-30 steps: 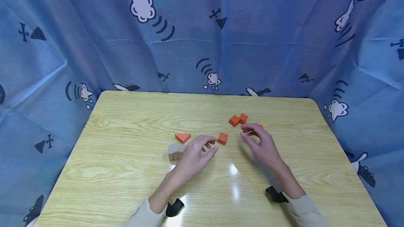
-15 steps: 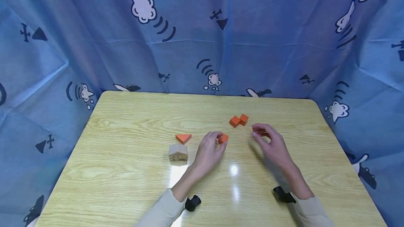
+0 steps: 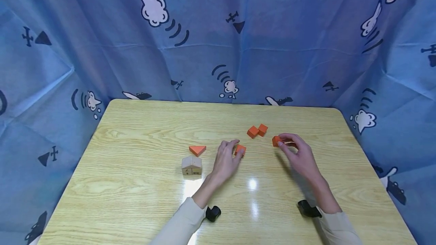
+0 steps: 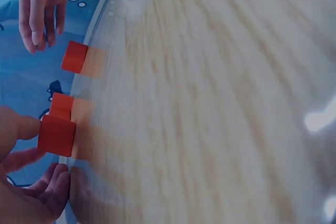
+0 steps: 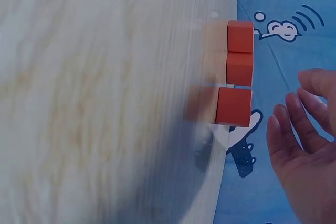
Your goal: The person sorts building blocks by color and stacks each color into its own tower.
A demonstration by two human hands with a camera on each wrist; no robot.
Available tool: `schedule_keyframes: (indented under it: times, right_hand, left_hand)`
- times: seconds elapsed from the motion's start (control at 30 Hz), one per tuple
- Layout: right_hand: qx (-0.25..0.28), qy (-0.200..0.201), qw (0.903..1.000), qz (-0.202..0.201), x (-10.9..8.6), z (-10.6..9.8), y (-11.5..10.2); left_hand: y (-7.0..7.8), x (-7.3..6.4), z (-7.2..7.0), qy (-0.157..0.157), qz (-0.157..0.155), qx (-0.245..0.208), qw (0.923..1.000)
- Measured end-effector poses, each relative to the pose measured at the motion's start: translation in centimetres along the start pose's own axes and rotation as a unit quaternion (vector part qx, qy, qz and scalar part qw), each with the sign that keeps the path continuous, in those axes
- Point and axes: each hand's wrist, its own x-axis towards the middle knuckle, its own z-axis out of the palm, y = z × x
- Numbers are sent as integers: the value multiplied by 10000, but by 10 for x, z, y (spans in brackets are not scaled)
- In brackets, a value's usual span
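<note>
Both hands shifted right, relaxed, by orange cubes, marks on pale blocks unreadable

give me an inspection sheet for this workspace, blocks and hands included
surface: wood-grain table, glare on its near half
job's things: four orange cubes, two close together, the others apart
clutter: nothing seen beyond the orange triangular block and pale house-shaped block
grippers: left hand at the leftmost cube, contact unclear; right hand beside the rightmost cube, no grip seen; black device at each wrist
cables: nothing seen
surroundings: blue printed curtain behind the table and on both sides
</note>
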Motion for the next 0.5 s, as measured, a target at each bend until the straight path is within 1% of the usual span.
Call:
schedule_keyframes:
  times: [0.17,0.37,0.5]
  right_hand:
    - [-13,-12,10000,40,0,-1,5]
    - [-58,-33,9999,144,2,-2,11]
    - [-210,-107,9993,278,2,-3,13]
  left_hand:
    - [-3,1,1,-247,36,15,9997]
    - [-6,2,1,-344,144,-168,9992]
    - [-6,1,-1,-512,223,-233,9982]
